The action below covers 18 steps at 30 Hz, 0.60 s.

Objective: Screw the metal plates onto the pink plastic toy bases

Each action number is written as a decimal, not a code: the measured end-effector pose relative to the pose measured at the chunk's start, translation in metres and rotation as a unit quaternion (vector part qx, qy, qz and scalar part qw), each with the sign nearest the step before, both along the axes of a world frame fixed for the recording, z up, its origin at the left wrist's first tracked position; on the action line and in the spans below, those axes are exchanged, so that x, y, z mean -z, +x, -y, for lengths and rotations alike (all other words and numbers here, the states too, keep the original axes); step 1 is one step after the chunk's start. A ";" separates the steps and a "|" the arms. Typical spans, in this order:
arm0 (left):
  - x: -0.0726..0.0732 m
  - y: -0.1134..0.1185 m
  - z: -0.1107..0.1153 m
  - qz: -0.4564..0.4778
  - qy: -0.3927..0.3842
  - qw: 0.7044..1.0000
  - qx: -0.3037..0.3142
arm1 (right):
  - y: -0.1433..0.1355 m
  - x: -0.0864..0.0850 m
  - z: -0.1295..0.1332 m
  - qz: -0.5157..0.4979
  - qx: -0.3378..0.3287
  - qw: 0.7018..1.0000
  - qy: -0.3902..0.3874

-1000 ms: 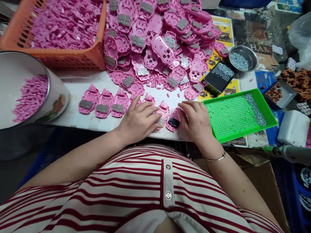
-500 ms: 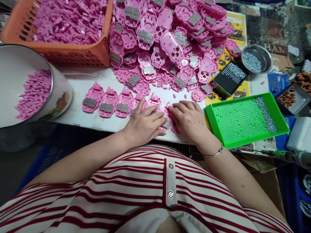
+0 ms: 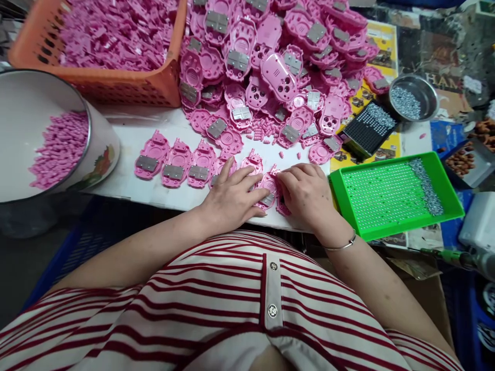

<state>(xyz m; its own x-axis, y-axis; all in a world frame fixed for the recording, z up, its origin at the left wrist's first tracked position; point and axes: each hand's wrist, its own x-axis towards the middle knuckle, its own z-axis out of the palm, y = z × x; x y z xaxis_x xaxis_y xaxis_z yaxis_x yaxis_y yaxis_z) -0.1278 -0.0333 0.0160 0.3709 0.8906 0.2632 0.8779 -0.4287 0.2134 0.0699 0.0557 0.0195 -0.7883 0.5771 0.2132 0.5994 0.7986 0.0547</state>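
A row of pink plastic casings (image 3: 175, 164) with grey metal plates lies along the front of the white table. My left hand (image 3: 231, 197) rests over the middle of the row, fingers spread and flat, partly covering several casings. At the right end, my right hand (image 3: 309, 191) is bent with its fingertips drawn together at the upper edge of a pink casing (image 3: 269, 186). What the fingertips pinch, if anything, is hidden. Another casing (image 3: 282, 206) lies mostly under that hand. Small pink pieces (image 3: 261, 130) are scattered behind the row.
A heap of pink casings (image 3: 266, 36) rises at the back. Left are an orange basket (image 3: 127, 82) of pink parts and a white enamel pot (image 3: 101, 139) with pink pieces. Right are a green tray (image 3: 346, 206), a black tray (image 3: 358, 131) and a metal bowl (image 3: 429, 105) holding small silvery pieces.
The whole view has shifted slightly, so things sit a little further right. My right hand's fingers are more curled and drawn together; my left hand stays spread over the casings.
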 end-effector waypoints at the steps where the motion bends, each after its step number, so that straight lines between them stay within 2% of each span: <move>1: -0.001 0.000 -0.001 0.004 -0.006 1.000 0.004 | 0.001 -0.001 0.001 0.003 0.000 1.000 0.000; 11: -0.009 -0.001 -0.026 -0.008 -0.091 0.992 0.088 | 0.021 -0.003 0.016 0.002 0.048 0.999 -0.008; 15: -0.012 -0.002 -0.036 -0.021 -0.095 0.989 0.107 | 0.035 -0.025 0.027 -0.061 0.073 0.995 0.021; 18: -0.011 -0.005 -0.037 -0.030 -0.087 0.989 0.112 | 0.069 -0.048 0.049 -0.144 0.103 0.981 0.075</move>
